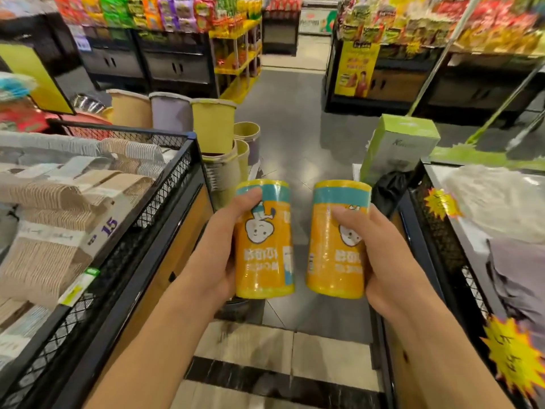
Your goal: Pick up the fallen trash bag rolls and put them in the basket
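I hold two orange trash bag rolls with teal bands and a cartoon face, upright over the aisle floor. My left hand grips the left roll, thumb over its top front. My right hand grips the right roll from its right side. The rolls stand side by side a little apart. A black wire-mesh basket filled with packs of beige hangers stands at my left, its corner close to my left hand. A second mesh basket with grey cloth stands at my right.
Stacked plastic bins in tan, lilac and yellow stand ahead on the left. A green box sits at the right basket's far corner. Mop handles lean at the right. Snack shelves line the far aisle; grey floor lies between the baskets.
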